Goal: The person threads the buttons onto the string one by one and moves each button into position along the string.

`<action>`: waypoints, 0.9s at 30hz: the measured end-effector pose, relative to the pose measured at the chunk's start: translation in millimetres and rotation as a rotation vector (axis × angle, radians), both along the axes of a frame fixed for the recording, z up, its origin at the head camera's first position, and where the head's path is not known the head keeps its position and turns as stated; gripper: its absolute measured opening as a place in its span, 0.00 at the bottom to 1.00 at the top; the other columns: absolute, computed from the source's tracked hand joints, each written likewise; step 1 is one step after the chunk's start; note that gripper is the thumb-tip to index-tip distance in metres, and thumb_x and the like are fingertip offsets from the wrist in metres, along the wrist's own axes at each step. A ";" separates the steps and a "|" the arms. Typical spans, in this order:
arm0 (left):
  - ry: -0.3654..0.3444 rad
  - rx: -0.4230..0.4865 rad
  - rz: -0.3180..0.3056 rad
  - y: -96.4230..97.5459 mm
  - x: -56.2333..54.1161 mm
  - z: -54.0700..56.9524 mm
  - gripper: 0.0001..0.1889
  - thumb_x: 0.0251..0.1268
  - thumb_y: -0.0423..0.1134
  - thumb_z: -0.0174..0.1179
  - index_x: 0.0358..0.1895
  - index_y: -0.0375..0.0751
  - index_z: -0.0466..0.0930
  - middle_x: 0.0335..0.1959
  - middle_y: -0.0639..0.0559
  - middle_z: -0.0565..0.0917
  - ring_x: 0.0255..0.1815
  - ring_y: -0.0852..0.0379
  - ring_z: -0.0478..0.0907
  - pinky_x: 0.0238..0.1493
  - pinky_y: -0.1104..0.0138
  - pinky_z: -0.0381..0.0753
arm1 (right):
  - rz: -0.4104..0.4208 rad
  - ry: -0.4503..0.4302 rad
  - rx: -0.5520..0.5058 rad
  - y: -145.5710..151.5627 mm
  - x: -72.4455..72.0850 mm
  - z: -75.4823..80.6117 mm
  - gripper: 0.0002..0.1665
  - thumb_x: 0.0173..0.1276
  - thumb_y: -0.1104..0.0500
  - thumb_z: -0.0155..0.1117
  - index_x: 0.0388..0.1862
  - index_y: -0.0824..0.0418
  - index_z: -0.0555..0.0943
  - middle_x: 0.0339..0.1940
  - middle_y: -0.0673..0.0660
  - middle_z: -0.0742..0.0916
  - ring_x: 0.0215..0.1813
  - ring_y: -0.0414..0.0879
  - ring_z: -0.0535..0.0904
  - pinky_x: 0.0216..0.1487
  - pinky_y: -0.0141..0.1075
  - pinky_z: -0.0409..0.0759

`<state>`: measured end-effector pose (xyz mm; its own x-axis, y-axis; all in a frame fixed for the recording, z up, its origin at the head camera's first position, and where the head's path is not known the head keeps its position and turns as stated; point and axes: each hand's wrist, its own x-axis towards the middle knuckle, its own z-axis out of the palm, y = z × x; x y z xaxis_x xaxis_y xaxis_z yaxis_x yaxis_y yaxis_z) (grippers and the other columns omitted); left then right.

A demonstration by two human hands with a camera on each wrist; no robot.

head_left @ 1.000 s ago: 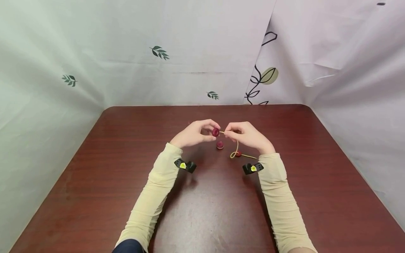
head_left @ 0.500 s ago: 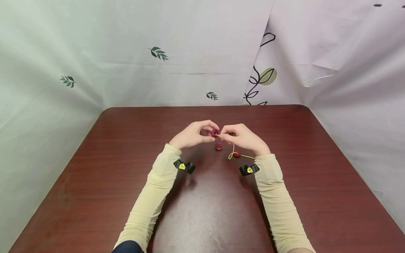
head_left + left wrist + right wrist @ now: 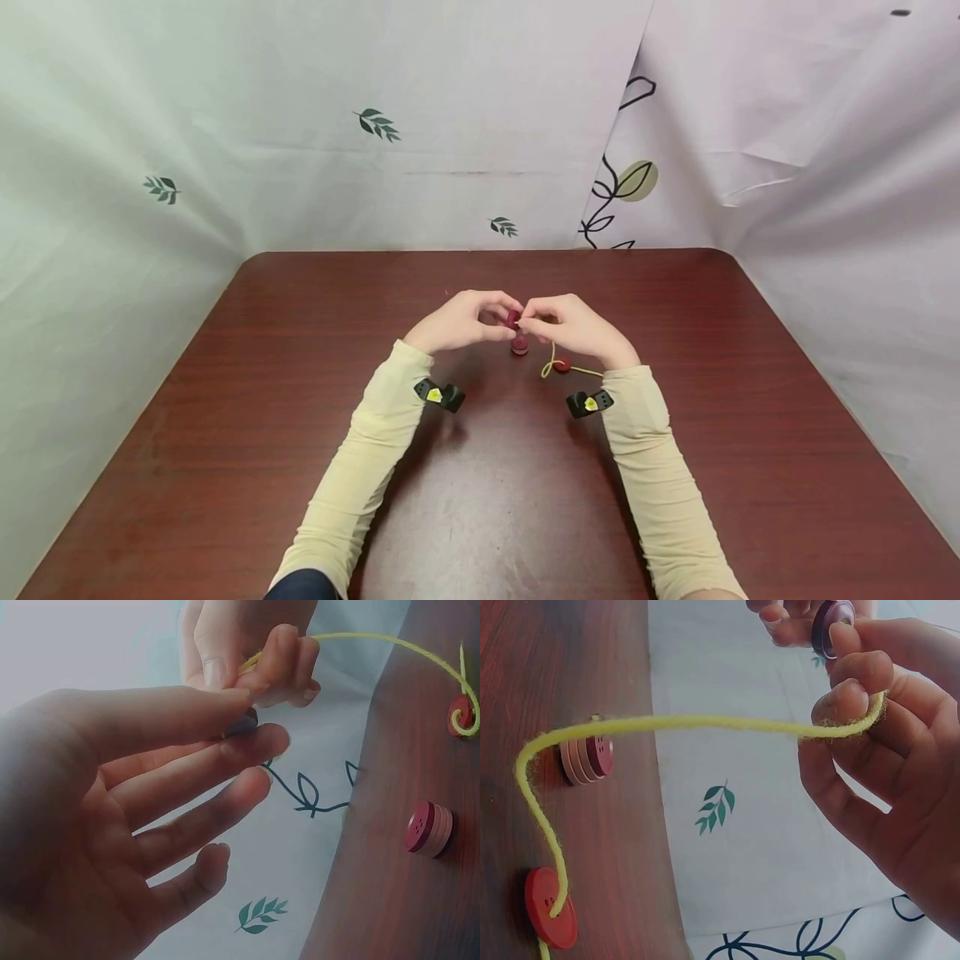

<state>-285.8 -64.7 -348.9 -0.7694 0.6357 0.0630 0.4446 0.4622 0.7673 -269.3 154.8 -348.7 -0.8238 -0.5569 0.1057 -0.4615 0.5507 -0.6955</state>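
Observation:
My left hand (image 3: 463,322) pinches a dark red button (image 3: 823,634) between thumb and fingertips, raised over the table. Close against it, my right hand (image 3: 576,323) pinches a yellow cord (image 3: 705,722) near its end, at the button's face. Fingers cover the cord's tip, so whether it passes through a hole cannot be made out. The cord hangs down in a loop and runs through a red button (image 3: 551,907) on the table. A small stack of buttons (image 3: 430,829), dark red on one face and pinkish along the sides, lies below the hands.
A dark brown wooden table (image 3: 480,467) lies under both arms. White sheeting (image 3: 450,83) printed with leaves stands behind and beside it. Each wrist carries a small black camera, such as the left camera (image 3: 441,395).
The right hand has moved left with the cord, bringing its end up to the held button. The left hand has shifted only slightly, turning the button. Stack and red button stay on the table.

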 end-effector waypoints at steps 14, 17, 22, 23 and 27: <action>0.005 -0.004 -0.007 1.5 3.2 2.7 0.19 0.59 0.38 0.67 0.54 0.42 0.80 0.40 0.49 0.88 0.42 0.58 0.85 0.47 0.64 0.80 | 0.015 -0.003 0.001 -2.8 0.1 0.0 0.12 0.71 0.56 0.57 0.30 0.61 0.79 0.19 0.50 0.75 0.20 0.40 0.67 0.27 0.32 0.66; 0.039 -0.001 -0.010 2.8 3.5 1.6 0.19 0.59 0.39 0.68 0.53 0.42 0.80 0.39 0.49 0.89 0.40 0.58 0.85 0.48 0.63 0.81 | 0.005 -0.016 -0.002 -2.4 0.0 -0.8 0.18 0.74 0.52 0.54 0.25 0.59 0.75 0.18 0.53 0.76 0.21 0.42 0.66 0.28 0.33 0.66; 0.106 0.005 0.006 6.0 4.5 0.2 0.17 0.58 0.41 0.69 0.50 0.43 0.81 0.35 0.51 0.88 0.36 0.60 0.83 0.43 0.66 0.80 | -0.011 -0.020 -0.005 -2.2 -1.2 -2.1 0.20 0.73 0.48 0.56 0.24 0.58 0.75 0.18 0.53 0.75 0.22 0.42 0.67 0.28 0.33 0.66; 0.117 0.006 0.012 6.6 4.6 -0.2 0.17 0.57 0.41 0.69 0.50 0.43 0.81 0.35 0.51 0.88 0.36 0.61 0.82 0.42 0.67 0.79 | -0.013 -0.017 -0.006 -2.3 -1.6 -2.3 0.19 0.73 0.49 0.57 0.24 0.58 0.75 0.18 0.52 0.75 0.22 0.41 0.66 0.28 0.33 0.66; 0.143 0.016 0.023 9.1 3.8 -2.1 0.17 0.57 0.41 0.70 0.49 0.44 0.81 0.33 0.52 0.87 0.34 0.61 0.81 0.39 0.69 0.77 | -0.023 -0.009 -0.018 -2.5 -2.5 -2.9 0.18 0.72 0.51 0.57 0.23 0.57 0.75 0.18 0.50 0.74 0.20 0.40 0.64 0.26 0.32 0.63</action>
<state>-281.9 -55.6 -351.0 -0.7664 0.6157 0.1832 0.5394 0.4618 0.7042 -271.8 152.3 -351.6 -0.8374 -0.5358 0.1080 -0.4426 0.5487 -0.7092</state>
